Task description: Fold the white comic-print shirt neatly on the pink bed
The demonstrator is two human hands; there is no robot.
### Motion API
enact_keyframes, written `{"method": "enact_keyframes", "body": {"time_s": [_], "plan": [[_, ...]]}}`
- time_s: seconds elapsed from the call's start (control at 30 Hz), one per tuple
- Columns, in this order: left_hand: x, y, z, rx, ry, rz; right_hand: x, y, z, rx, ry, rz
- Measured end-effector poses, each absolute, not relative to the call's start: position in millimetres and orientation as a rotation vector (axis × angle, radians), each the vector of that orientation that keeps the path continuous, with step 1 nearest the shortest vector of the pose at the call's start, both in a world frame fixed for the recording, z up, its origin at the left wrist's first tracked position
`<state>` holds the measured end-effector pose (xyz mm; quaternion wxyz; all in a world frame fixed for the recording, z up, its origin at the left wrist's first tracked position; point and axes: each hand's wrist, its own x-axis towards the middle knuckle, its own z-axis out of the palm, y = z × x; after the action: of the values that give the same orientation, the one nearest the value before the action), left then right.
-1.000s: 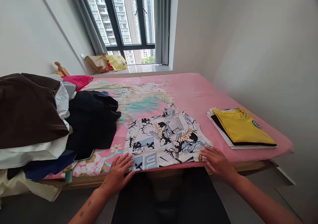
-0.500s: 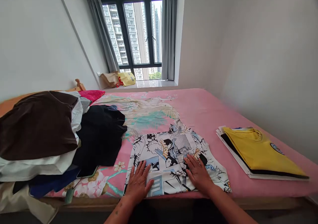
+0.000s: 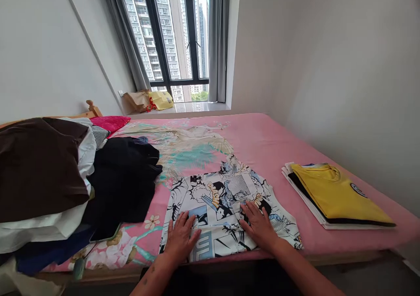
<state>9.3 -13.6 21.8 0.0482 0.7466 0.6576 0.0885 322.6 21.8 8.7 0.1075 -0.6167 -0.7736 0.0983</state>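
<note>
A comic-print garment [image 3: 226, 195] in black, white and blue lies spread at the near edge of a bed with a pink sheet [image 3: 262, 138]. My left hand [image 3: 181, 239] lies flat on the garment's lower left part, fingers stretched out. My right hand [image 3: 259, 225] lies flat on its middle right, fingers apart. Neither hand holds anything.
A stack of folded shirts with a yellow one on top [image 3: 337, 194] sits at the bed's right. On the left is a pile of unfolded clothes: brown [image 3: 39, 164], white and black [image 3: 124, 180]. A phone [image 3: 105, 232] lies beside it. Bags [image 3: 147, 100] stand on the window sill.
Both hands moved from the garment's near corners inward onto its middle, palms flat. The camera view shifted slightly.
</note>
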Motion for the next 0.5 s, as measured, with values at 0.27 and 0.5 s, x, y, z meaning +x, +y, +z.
{"method": "enact_keyframes", "body": {"time_s": [0.27, 0.5], "plan": [[48, 21, 26, 2.413, 1.698, 0.244, 297, 47, 19, -1.698, -2.411, 0.363], [-9, 80, 23, 2.308, 1.899, 0.134, 319, 105, 5, -1.687, -2.429, 0.314]]}}
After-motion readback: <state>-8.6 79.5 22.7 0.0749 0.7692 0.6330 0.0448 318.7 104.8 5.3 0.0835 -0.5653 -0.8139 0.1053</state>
